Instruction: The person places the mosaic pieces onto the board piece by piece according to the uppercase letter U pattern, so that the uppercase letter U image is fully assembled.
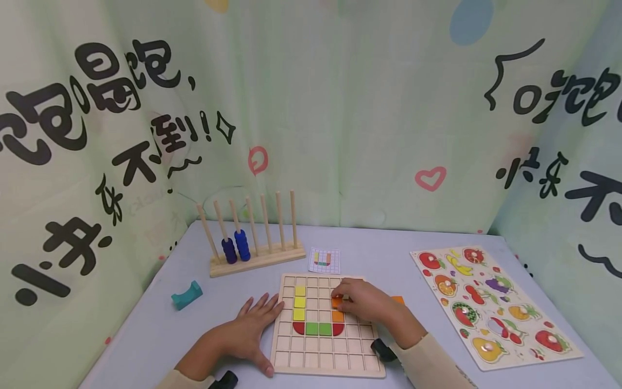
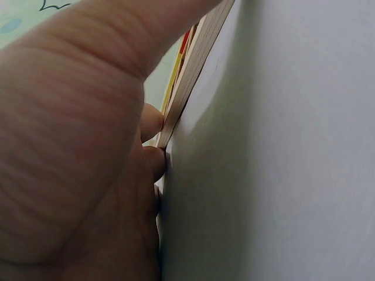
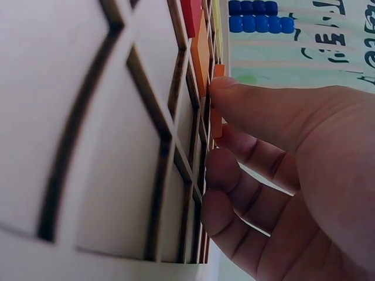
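A wooden grid board (image 1: 328, 361) lies flat on the table. Set in its cells are yellow square tiles (image 1: 299, 302), green square tiles (image 1: 318, 328), a rounded red tile (image 1: 298, 328) at each lower corner, and an orange square tile (image 1: 337, 316) on the right side. Just above that orange one, my right hand (image 1: 364, 300) pinches another orange square tile (image 3: 217, 120) between thumb and fingers, at the board's surface. My left hand (image 1: 250, 329) rests with fingers spread at the board's left edge; thumb and fingertips touch the wooden side.
A small pattern card (image 1: 324, 261) lies behind the board. Farther left stands a peg rack (image 1: 262, 258) with blue beads (image 1: 242, 245), and a teal curved block (image 1: 187, 295) is nearer. An orange piece (image 1: 399, 299) shows behind the right wrist. At right lies a fruit picture board (image 1: 495, 313).
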`<state>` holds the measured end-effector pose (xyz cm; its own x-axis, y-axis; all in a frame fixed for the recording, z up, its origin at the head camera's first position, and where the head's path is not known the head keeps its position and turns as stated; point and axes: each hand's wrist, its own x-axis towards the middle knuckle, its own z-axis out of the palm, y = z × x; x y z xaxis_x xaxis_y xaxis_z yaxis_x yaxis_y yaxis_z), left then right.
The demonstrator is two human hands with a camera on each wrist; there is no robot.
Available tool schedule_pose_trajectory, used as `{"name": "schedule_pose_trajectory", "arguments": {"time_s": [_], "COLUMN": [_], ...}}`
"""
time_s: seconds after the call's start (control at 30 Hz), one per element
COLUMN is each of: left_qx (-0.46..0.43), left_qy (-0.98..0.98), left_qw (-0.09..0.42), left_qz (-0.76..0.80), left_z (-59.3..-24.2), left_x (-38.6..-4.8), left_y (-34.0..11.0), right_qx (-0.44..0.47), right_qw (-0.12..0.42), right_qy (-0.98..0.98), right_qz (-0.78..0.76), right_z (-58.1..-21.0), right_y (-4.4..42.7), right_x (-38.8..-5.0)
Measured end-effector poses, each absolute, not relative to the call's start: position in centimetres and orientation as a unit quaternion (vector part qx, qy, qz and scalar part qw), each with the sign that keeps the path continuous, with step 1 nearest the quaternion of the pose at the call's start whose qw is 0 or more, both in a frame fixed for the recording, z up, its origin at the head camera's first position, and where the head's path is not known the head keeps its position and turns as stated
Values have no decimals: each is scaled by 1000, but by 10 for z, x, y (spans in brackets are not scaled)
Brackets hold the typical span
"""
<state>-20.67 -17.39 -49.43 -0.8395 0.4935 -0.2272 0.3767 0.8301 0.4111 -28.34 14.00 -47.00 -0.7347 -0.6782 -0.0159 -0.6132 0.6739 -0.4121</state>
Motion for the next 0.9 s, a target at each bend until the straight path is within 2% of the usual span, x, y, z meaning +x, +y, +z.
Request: {"name": "schedule_pose_trajectory", "arguments": {"time_s": [0.9], "left_qx": [231], "left_qy": [943], "left_qw": [165], "left_qz": [176], "left_z": [-498], "left_x": [-208], "left_y": [-175], "right_qx": [-359], "right_qw": [73], "right_qy": [913], "right_qz": [-178], "right_z": [-472], "right_y": [138], "right_x": [-282]}}
